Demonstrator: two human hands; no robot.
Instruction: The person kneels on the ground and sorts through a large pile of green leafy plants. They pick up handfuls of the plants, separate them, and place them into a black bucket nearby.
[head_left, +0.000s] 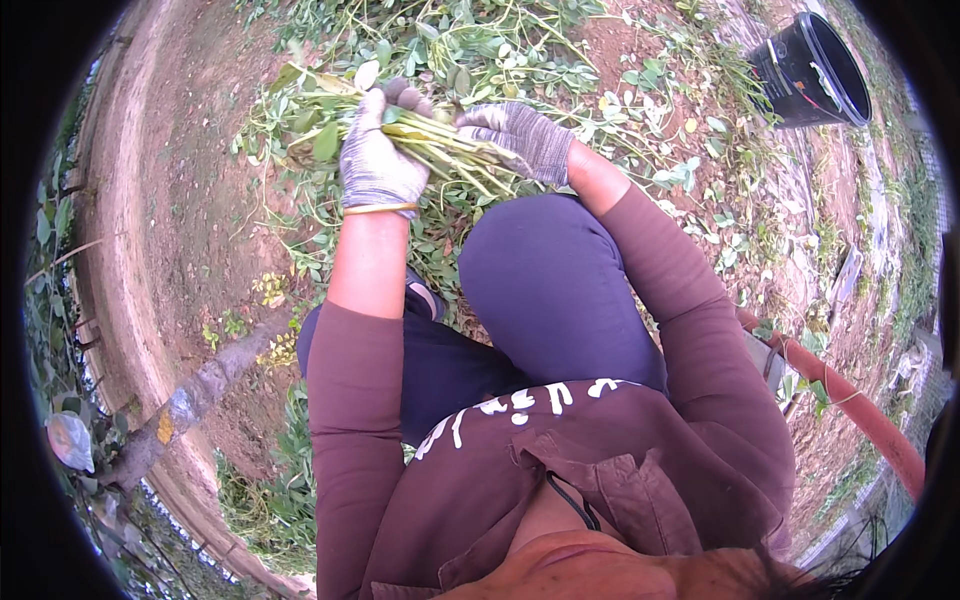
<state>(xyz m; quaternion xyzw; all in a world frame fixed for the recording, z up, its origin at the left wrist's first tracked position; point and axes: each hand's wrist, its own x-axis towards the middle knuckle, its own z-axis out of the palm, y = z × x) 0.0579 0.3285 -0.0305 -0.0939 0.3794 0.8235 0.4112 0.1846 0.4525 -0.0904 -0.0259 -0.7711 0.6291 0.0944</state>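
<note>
A bundle of cut or pulled green plant stems with leaves (450, 148) lies across in front of my knee. My left hand (382, 161), in a grey-and-white knit glove with a yellowish cuff, is closed around its middle, thumb on top. In a matching glove, my right hand (521, 139) grips the stems near their bare right end, fingers curled over them. The leafy part sticks out to the left past my left hand. Beneath both hands, more leafy plants (450, 45) cover the soil. What the curled right fingers hide cannot be made out.
A black plastic bucket (784, 79) lies tipped at the upper right. A reddish pole (847, 401) slants at the right, and a thin tree trunk (217, 367) stands at the left. Bare soil (202, 150) runs along the left; more cut plants (277, 502) lie behind.
</note>
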